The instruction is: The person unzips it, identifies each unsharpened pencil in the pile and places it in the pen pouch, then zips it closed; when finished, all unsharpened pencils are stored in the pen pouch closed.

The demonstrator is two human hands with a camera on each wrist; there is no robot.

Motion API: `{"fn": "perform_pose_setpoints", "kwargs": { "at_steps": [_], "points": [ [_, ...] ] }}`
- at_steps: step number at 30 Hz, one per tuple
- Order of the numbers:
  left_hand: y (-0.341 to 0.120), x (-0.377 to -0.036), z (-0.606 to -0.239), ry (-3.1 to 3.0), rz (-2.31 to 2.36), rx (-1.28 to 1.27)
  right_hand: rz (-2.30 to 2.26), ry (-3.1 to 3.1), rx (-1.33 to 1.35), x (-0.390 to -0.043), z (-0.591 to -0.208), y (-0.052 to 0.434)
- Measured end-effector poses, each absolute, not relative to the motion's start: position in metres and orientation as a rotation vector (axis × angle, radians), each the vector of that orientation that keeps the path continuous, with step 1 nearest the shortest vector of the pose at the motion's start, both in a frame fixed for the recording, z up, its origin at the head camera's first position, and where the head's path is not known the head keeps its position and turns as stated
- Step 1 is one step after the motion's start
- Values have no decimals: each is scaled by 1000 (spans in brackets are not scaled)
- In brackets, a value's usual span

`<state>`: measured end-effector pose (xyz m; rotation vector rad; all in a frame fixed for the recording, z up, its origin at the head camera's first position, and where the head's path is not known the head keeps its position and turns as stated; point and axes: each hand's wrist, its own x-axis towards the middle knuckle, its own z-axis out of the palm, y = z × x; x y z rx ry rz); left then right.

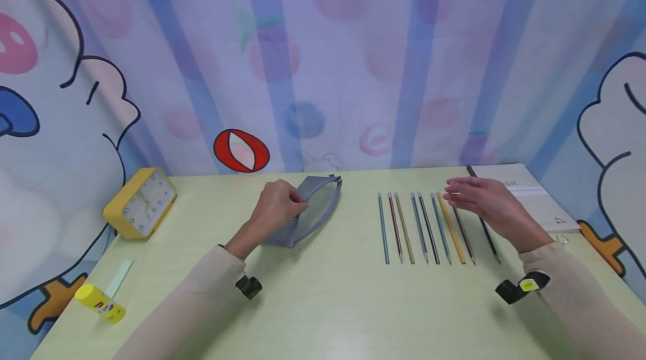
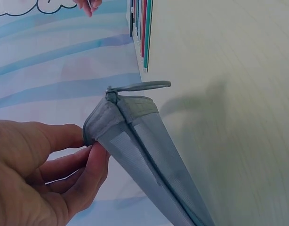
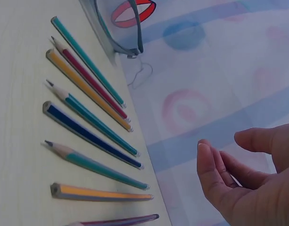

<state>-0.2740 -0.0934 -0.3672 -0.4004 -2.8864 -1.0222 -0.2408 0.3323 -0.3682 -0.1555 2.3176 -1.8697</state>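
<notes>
A grey zippered pencil case (image 1: 276, 236) lies open-mouthed near the table's back edge. My left hand (image 1: 275, 206) pinches its upper rim between thumb and fingers; the left wrist view shows the case (image 2: 149, 150) hanging tilted from that pinch. To the right, several pencils lie side by side in a row, among them a teal pencil (image 1: 383, 231), a yellow pencil (image 1: 451, 231) and a black pencil (image 1: 489, 239). My right hand (image 1: 487, 200) hovers over the row's right end, holding nothing. In the right wrist view its thumb and fingers (image 3: 205, 165) stand apart.
A white notebook (image 1: 535, 197) lies at the back right, behind my right hand. At the left stand a yellow clock (image 1: 141, 203) and, nearer, a yellow glue stick (image 1: 101, 303) beside a pale green strip (image 1: 120, 277). A printed curtain (image 1: 343, 68) hangs behind the table.
</notes>
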Motion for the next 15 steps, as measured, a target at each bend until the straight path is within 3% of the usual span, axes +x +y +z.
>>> {"fn": "perform_pose_setpoints", "kwargs": {
  "at_steps": [9,15],
  "points": [
    [-94,-273,-371,-2902,-1039,-400,-1446,2689,-66,-252,-384,335],
    [-95,-274,-369,-2899,-1054,-398,-1119,2845,-150,-255,-390,334]
  ]
}}
